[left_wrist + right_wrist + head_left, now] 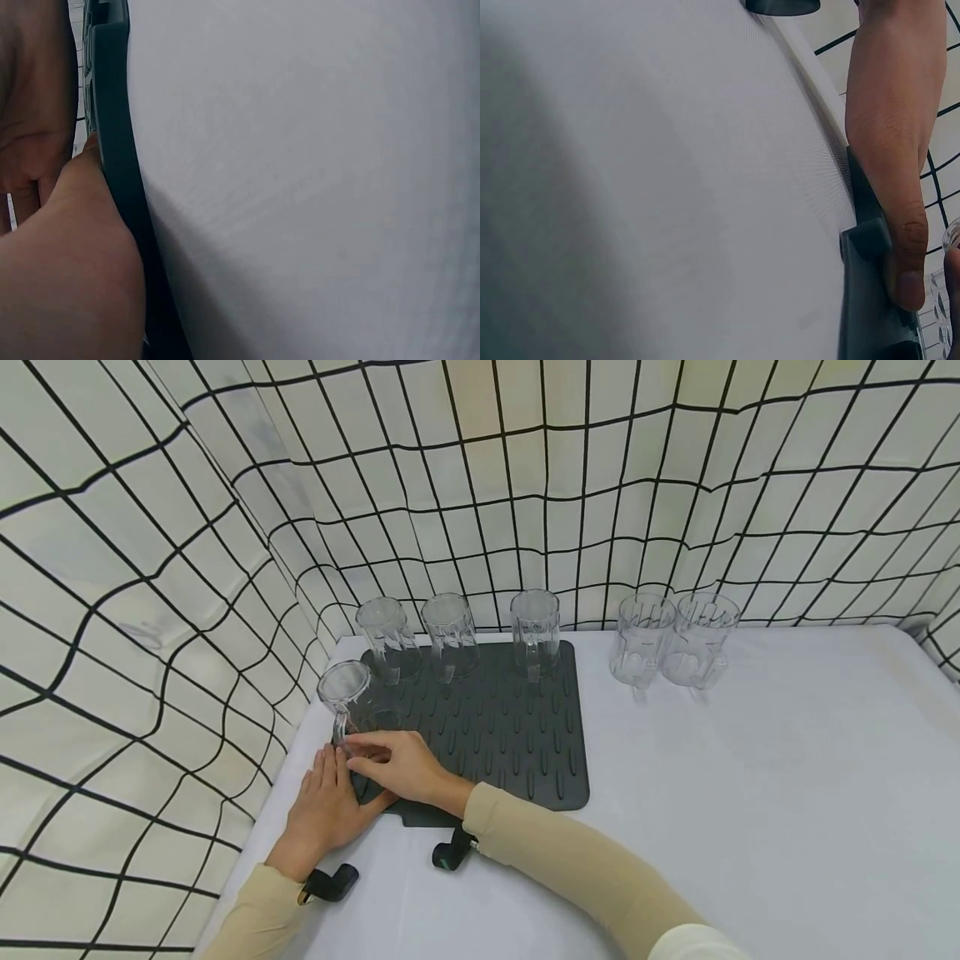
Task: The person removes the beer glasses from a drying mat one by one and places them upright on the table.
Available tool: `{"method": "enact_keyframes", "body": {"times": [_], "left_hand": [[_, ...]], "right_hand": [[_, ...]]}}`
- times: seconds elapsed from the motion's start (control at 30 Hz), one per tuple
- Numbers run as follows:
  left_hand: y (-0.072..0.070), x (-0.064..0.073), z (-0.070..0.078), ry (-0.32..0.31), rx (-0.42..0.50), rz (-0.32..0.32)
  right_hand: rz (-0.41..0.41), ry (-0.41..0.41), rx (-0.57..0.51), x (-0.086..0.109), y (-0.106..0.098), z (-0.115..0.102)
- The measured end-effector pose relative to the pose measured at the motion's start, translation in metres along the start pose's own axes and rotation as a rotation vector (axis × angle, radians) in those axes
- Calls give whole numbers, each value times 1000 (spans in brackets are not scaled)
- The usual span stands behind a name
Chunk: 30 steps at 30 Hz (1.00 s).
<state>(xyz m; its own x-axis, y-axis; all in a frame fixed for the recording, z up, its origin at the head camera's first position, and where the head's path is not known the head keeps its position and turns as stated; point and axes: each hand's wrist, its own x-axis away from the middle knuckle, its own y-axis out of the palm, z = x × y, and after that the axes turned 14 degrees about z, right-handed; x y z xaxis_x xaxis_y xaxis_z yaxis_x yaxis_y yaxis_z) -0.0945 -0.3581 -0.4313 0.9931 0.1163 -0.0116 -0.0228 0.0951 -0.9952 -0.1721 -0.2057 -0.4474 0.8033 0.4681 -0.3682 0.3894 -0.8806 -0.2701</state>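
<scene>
A clear glass mug (347,681) stands at the left edge of a dark ridged drying mat (510,727). My right hand (401,764) pinches its handle between thumb and fingers, coming in from the right. Just below it, my left hand (326,814) lies palm down with straight fingers at the mat's near left corner, its thumb stretched over the mat's edge. In the right wrist view the left thumb (909,262) presses on the mat (870,300). The left wrist view shows the mat's dark edge (120,135) close beside the left hand.
Three more glass mugs, a left one (388,639), a middle one (452,639) and a right one (536,635), line the mat's back edge. Two others (641,639) stand together on the white tablecloth (787,777) to the right. A black grid net (480,510) borders the back and left.
</scene>
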Motion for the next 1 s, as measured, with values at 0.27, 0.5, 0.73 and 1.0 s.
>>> {"method": "enact_keyframes", "body": {"times": [0.27, 0.5, 0.73, 1.0], "left_hand": [[-1, 1, 2, 1, 18, 0], [0, 1, 3, -7, 25, -4], [1, 1, 3, -11, 2, -3], [-1, 1, 1, -25, 11, -14]], "right_hand": [[-8, -16, 18, -2, 3, 2], [32, 3, 17, -2, 3, 0], [76, -35, 8, -3, 0, -1], [40, -106, 42, -2, -2, -3]]}}
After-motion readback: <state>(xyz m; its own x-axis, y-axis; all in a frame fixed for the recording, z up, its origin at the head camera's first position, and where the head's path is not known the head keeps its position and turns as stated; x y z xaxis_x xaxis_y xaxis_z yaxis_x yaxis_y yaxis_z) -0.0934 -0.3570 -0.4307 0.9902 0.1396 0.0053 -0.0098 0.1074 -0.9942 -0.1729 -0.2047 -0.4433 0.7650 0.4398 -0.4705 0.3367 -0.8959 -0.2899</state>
